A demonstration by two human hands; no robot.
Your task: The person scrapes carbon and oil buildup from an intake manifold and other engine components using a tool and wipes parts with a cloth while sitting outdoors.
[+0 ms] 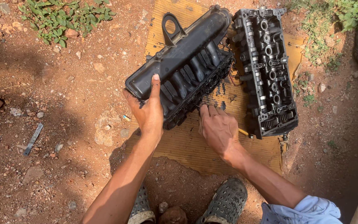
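**Hands on a black intake manifold set over cardboard**

A black plastic intake manifold [183,62], its curved runners facing the viewer, lay tilted on a sheet of corrugated cardboard [195,145] spread over red, stony ground [63,95]. The left hand [148,110] gripped the manifold's near end, fingers wrapped onto the housing and one finger extended up along its wall. The right hand [218,128] rested palm down on the cardboard just beside the manifold's lower edge, fingertips touching or almost touching that edge; a slim yellowish tool [244,132] showed at the hand's right side, though whether the hand held it could not be told. To the right of the manifold, touching or nearly touching it at the far end, a dark metal cylinder head [268,70] lay lengthwise on the same cardboard, valve gear upward. Two perforated grey clogs [226,201] stood at the near edge of the view. A flat metal strip [33,139] lay well apart on the soil at left, and low green weeds [59,16] grew at the upper left.
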